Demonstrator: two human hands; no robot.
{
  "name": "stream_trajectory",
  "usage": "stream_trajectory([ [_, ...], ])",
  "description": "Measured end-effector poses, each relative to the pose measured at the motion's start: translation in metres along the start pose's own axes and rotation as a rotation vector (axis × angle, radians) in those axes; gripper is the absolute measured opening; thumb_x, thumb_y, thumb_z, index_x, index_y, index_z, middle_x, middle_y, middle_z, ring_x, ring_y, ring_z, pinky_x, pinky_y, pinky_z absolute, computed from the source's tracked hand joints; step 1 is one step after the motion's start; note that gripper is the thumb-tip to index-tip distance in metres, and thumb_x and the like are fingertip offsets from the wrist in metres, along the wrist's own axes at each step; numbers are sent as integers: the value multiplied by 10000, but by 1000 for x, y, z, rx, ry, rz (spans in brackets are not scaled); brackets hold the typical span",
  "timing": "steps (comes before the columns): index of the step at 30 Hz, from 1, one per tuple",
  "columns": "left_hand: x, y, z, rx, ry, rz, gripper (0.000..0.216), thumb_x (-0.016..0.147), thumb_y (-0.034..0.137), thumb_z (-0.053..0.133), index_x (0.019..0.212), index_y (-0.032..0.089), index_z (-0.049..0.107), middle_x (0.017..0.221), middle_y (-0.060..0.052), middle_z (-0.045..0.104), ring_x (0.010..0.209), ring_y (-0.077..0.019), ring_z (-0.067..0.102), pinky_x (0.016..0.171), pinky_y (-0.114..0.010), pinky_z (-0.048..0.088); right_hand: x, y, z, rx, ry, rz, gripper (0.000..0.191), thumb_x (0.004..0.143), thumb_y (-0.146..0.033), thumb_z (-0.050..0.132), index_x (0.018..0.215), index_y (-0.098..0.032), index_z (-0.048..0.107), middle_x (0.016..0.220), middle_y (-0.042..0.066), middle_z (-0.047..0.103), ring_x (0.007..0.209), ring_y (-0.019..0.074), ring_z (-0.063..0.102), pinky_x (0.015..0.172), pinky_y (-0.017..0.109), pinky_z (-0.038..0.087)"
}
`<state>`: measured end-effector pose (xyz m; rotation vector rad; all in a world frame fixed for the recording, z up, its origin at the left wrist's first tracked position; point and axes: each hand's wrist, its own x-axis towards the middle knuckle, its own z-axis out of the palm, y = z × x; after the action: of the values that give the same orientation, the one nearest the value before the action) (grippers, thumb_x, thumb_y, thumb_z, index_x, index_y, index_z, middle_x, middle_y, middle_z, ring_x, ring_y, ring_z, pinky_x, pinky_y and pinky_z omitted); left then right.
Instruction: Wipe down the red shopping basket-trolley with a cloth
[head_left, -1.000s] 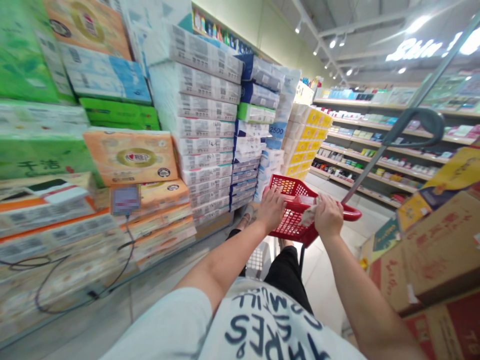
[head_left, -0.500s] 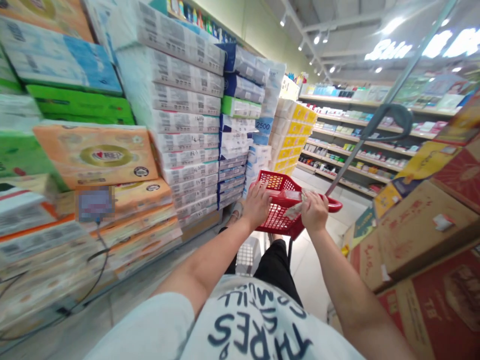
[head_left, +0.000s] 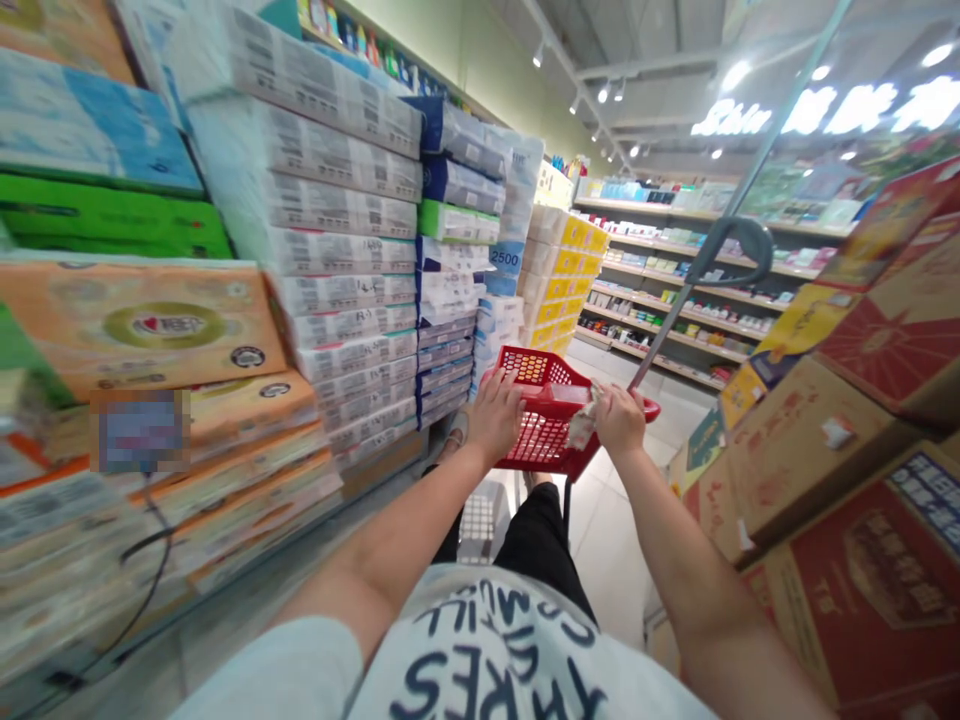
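A red plastic shopping cart [head_left: 538, 440] with mesh sides is in front of me. My left hand [head_left: 496, 415] is closed over the left part of its handle bar [head_left: 562, 397]. On the right part of the bar my right hand [head_left: 621, 420] is closed too. A crumpled pale piece of paper or cloth [head_left: 582, 430] hangs from the right hand against the mesh. The undersides of the fingers are hidden. Under my arms a pale grid-like rack [head_left: 481, 520] shows low between my legs and the cart.
Stacked tissue packs [head_left: 150, 325] and white paper bundles [head_left: 345, 215] line the left side. Cardboard boxes [head_left: 810, 450] are piled close on the right. A slanted metal pole with a grey loop [head_left: 731, 250] rises by the cart. Stocked shelves [head_left: 682, 245] stand ahead across the tiled floor.
The stacks on the left have shifted leftward and look nearer, and more of the right-hand boxes shows. Both hands remain on the cart's handle.
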<state>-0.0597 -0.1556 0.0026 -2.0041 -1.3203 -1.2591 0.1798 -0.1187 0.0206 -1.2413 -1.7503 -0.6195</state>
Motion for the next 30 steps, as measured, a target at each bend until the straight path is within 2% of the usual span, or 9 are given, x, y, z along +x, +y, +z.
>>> stream_trajectory([
  [2, 0, 1, -1, 3, -5, -3, 242, 944, 254, 419, 1143, 198, 545, 1412, -111, 501, 1406, -260, 325, 1148, -536, 298, -1, 3, -1, -2, 14, 40, 443, 940, -224, 281, 1094, -110, 680, 1060, 137, 711, 1055, 229, 622, 1043, 423, 351],
  [7, 0, 1, 0, 5, 2, 1, 240, 944, 242, 419, 1142, 196, 547, 1415, -109, 497, 1412, -265, 310, 1153, -534, 290, -16, -6, -3, 2, 159, 50, 434, 947, -241, 300, 1201, -79, 612, 1238, 165, 634, 1195, 232, 547, 1060, 410, 347],
  [11, -1, -1, 1, 5, 13, 4, 236, 947, 245, 417, 1141, 198, 543, 1416, -105, 496, 1414, -263, 305, 1150, -533, 293, -1, -8, -5, 26, 16, 153, 412, 932, -258, 314, 1063, -120, 679, 1020, 139, 717, 996, 237, 632, 1042, 452, 356],
  [13, -1, -1, 2, 6, 10, -3, 232, 948, 252, 418, 1135, 195, 543, 1418, -111, 493, 1415, -266, 305, 1147, -532, 297, 3, -10, -3, 30, -10, 206, 417, 936, -262, 306, 1035, -116, 685, 975, 146, 719, 975, 247, 633, 1028, 466, 366],
  [17, -1, -1, 2, 14, -3, -6, 228, 952, 254, 409, 1131, 194, 539, 1429, -106, 481, 1418, -269, 296, 1148, -532, 293, -18, -19, 3, 41, 98, 58, 407, 954, -251, 329, 1255, -104, 561, 1292, 180, 585, 1278, 260, 466, 1067, 471, 333],
  [19, -1, -2, 2, 18, -4, -3, 229, 956, 253, 403, 1133, 195, 537, 1432, -100, 478, 1419, -267, 294, 1151, -525, 292, -29, -21, 5, 33, 131, -20, 405, 955, -255, 369, 1301, -104, 516, 1365, 179, 526, 1359, 261, 372, 1091, 482, 299],
  [25, 0, -2, 3, 31, 8, 6, 240, 958, 253, 403, 1147, 181, 533, 1404, -111, 502, 1414, -278, 300, 1142, -530, 305, -10, -22, 6, 16, 78, 27, 368, 996, -287, 323, 1165, -185, 633, 1183, 93, 670, 1164, 213, 566, 1119, 492, 225],
  [27, 1, -1, 3, 32, 6, 9, 238, 956, 244, 403, 1143, 179, 535, 1409, -111, 498, 1413, -280, 303, 1142, -530, 305, -10, -25, 8, 14, 105, 54, 376, 995, -297, 323, 1175, -181, 632, 1202, 99, 661, 1180, 223, 554, 1108, 489, 246],
  [30, 0, -1, 1, 28, 8, 15, 234, 952, 235, 411, 1139, 176, 538, 1415, -117, 492, 1412, -281, 304, 1147, -530, 296, -20, -28, 10, 25, 190, 7, 378, 983, -277, 346, 1245, -148, 586, 1319, 136, 582, 1289, 244, 468, 1088, 470, 293],
])
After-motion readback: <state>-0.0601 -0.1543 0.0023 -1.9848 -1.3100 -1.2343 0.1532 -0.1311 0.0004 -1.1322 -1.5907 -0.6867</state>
